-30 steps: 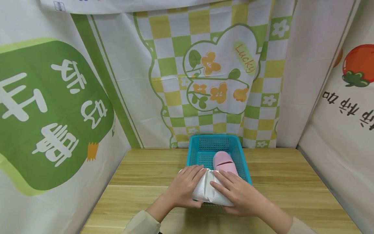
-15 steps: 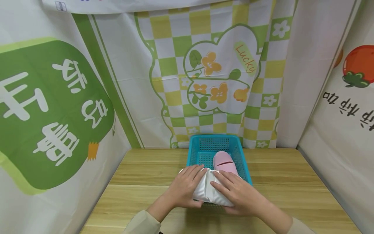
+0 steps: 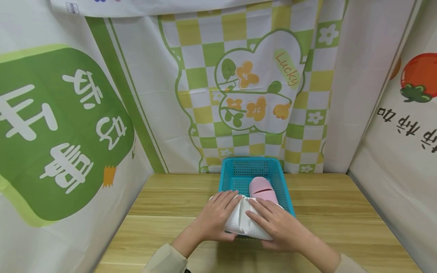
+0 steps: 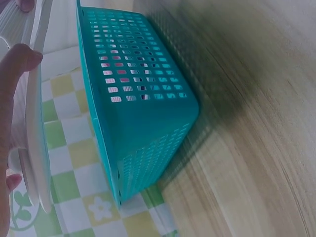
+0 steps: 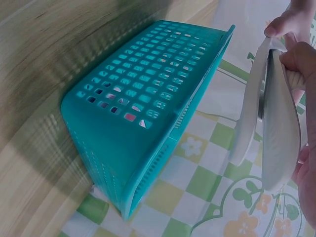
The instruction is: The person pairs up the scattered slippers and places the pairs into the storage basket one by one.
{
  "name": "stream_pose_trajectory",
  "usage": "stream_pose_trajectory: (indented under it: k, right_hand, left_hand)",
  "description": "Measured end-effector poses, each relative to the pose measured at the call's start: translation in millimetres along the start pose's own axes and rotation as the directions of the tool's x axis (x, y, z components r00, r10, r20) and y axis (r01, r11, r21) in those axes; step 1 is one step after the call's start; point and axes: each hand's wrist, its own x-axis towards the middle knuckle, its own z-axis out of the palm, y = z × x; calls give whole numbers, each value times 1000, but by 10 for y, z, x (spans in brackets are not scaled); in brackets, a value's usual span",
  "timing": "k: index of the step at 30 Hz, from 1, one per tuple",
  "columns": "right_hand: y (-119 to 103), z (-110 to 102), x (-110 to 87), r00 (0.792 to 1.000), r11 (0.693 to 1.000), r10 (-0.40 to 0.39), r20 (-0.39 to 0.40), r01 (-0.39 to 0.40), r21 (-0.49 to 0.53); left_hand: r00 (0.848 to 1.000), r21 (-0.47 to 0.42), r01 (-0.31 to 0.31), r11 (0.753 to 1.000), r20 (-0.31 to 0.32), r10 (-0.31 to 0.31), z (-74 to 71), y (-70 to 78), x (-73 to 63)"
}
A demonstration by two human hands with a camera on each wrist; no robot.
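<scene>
A pair of white slippers [image 3: 234, 223] with ribbed uppers is held side by side above the front of the blue basket [image 3: 287, 195]. My left hand [image 3: 217, 217] grips the pair from the left, fingers over the top and thumb below. From the other side my right hand [image 3: 285, 226] grips it likewise. In the right wrist view the white slippers [image 5: 280, 133] stand close together on edge, beside the basket rim and apart from it. Inside the basket, on its right side, lies a pink slipper [image 3: 262, 189], its near end hidden behind the white pair.
The perforated basket stands on a wooden table [image 3: 170, 204] near its back edge. A checked cloth [image 3: 254, 83] hangs behind it. Printed cloth walls [image 3: 61, 132] close in the left and right sides.
</scene>
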Motion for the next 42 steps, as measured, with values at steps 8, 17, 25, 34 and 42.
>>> stream_pose_trajectory:
  k: [8, 17, 25, 34, 42]
  right_hand:
    - [11, 10, -6, 1000, 1000, 9, -12, -9, -8]
    - [26, 16, -14, 1000, 1000, 18, -25, -19, -22]
    - [39, 18, -30, 999, 999, 31, -36, -32, -36]
    - [67, 18, -48, 998, 997, 50, -37, -52, -54]
    - [101, 18, -75, 996, 995, 76, -44, -79, -56]
  left_hand:
    - [1000, 14, 1, 1000, 16, -1, 6, -27, -31]
    - [999, 12, 3, 1000, -37, -2, 4, -34, -45]
    - [999, -16, 31, 999, -42, -31, -22, -61, -80]
    - [997, 6, 47, 999, -54, -47, -46, -99, -139]
    - [996, 17, 71, 997, -61, -70, -58, -115, -193]
